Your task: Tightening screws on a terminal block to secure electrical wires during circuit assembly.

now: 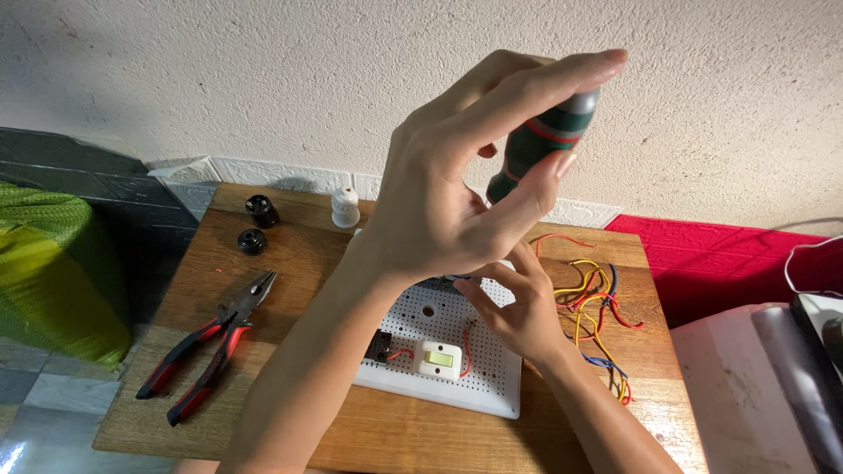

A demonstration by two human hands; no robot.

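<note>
Two hands: left (439, 202) loosely around screwdriver handle (544, 140), right (518, 312) fingertips on perforated board (457, 386).

place: home hobby corner for electrical work | signs: low wooden surface (290, 430) on tiled floor (35, 412) against rough plaster wall (263, 79) | pliers (211, 344), loose coloured wires (597, 307), white perforated wiring board (457, 351), lamp sockets (261, 211)

Red-handled pliers (211, 344), two black sockets (261, 211), white socket (345, 207), green bag (53, 276).
</note>
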